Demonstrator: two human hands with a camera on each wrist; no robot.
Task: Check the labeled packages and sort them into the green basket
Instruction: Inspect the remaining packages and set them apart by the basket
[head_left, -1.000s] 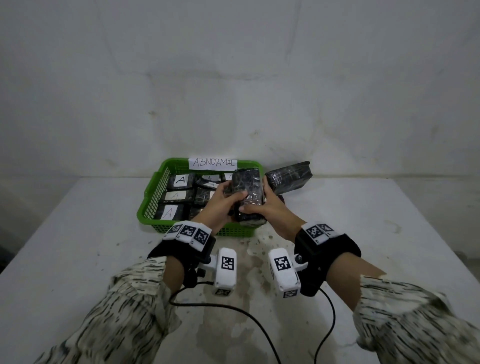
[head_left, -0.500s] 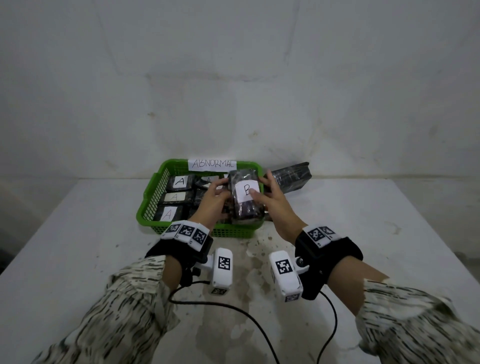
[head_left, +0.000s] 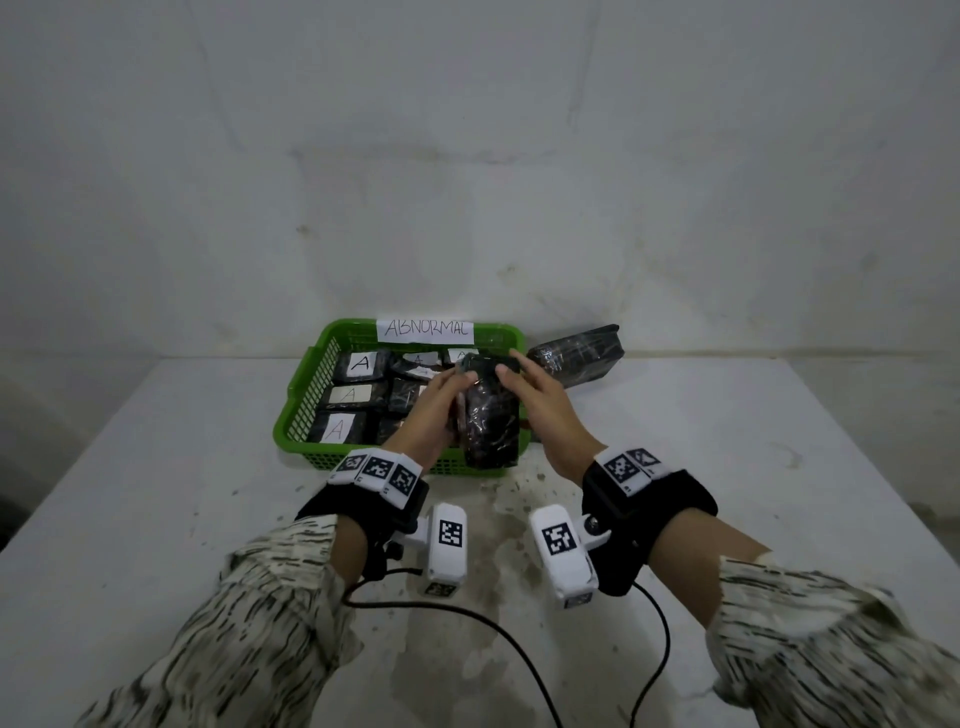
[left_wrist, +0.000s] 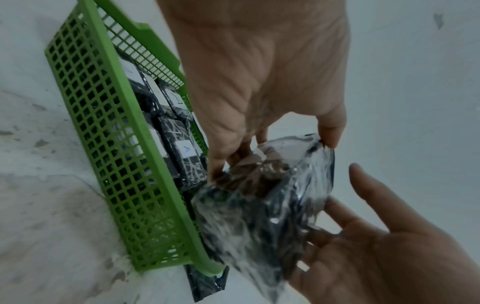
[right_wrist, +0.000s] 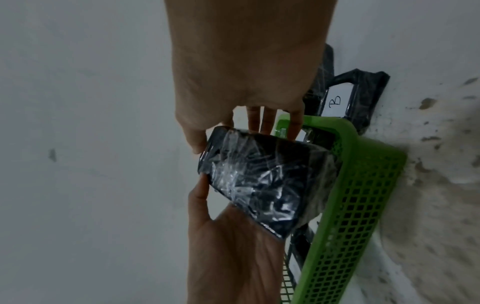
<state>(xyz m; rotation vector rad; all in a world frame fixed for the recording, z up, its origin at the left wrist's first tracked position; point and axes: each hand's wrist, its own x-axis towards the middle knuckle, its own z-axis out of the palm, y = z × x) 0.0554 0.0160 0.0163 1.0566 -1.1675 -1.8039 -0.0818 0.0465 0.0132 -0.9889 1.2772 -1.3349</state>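
A black film-wrapped package (head_left: 491, 421) is held upright over the near right corner of the green basket (head_left: 306, 384). No label shows on its near face. My left hand (head_left: 452, 384) pinches it between thumb and fingers, as the left wrist view shows on the package (left_wrist: 259, 216). My right hand (head_left: 509, 364) lies against its right side with straight, spread fingers (left_wrist: 369, 185). Several packages marked A (head_left: 361, 364) fill the basket, which carries an ABNORMAL card (head_left: 425, 330).
A second black package (head_left: 576, 353) leans by the basket's far right corner. The right wrist view shows a package marked B (right_wrist: 335, 102) on the table beside the basket. Two cables (head_left: 467, 618) trail from the wrist cameras across the stained white table. A wall stands close behind.
The package has been turned: its B label faced me half a second ago and is now out of sight. My right fingers have straightened and loosened on it.
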